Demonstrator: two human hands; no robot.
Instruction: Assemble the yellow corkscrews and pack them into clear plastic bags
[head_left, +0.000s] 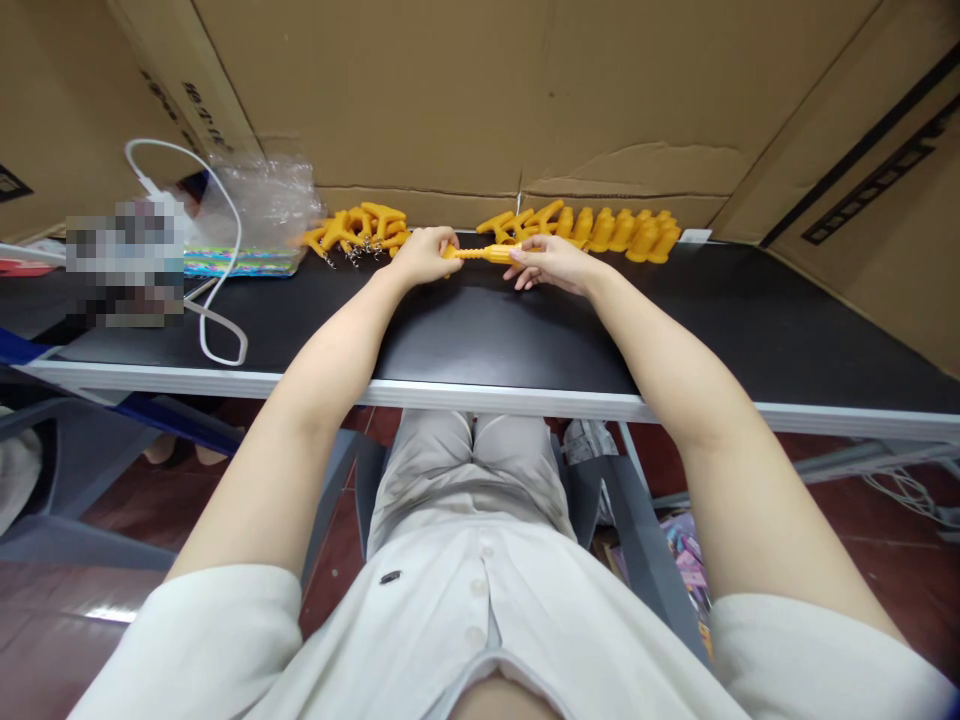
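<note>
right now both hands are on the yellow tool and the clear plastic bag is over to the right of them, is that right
Not quite: the head view shows the clear plastic bag to the left of the hands, not the right. The left hand and right hand are indeed both on the yellow tool.

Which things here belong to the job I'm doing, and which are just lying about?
Likely part of the job:
held yellow piece
spiral-tipped handles, to the left
middle handles
yellow cylinders, to the right

Apparently just lying about:
white cable
clear bag
colourful packet
white slip
</note>
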